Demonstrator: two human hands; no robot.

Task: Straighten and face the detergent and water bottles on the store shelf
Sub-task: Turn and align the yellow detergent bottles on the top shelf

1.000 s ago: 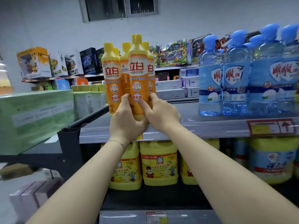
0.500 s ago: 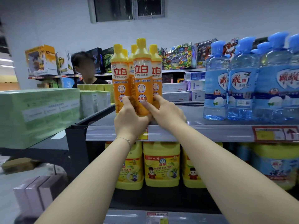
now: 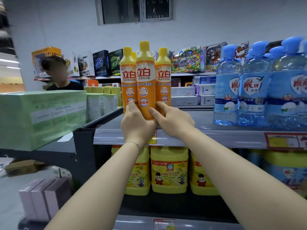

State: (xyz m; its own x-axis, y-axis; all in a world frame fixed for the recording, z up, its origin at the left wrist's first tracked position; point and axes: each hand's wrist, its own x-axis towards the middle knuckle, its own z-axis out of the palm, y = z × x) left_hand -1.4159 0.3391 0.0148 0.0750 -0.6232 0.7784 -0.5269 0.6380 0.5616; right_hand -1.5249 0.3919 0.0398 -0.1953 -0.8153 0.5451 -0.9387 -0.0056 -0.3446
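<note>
A cluster of orange detergent bottles with yellow caps stands at the front left of the grey upper shelf [image 3: 207, 135]. The front middle bottle [image 3: 145, 77] faces me with its label forward. My left hand [image 3: 137, 123] and my right hand [image 3: 172, 120] clasp its base from either side. A second bottle [image 3: 127, 77] stands at its left and a third [image 3: 163, 77] at its right, labels forward. To the right, several clear blue-capped bottles [image 3: 252, 90] with blue labels stand in a group on the same shelf.
Large yellow detergent jugs [image 3: 169, 170] fill the shelf below. Green shrink-wrapped cartons [image 3: 38, 115] sit on the lower unit at left. A person in a black top [image 3: 61, 77] stands behind them. Boxed toys [image 3: 186, 58] line a far shelf. Pale boxes [image 3: 43, 200] stand on the floor.
The view has shifted, so the shelf sits lower and nearer in frame. Both hands stay clasped on the front orange bottle. The person behind the cartons has come into view.
</note>
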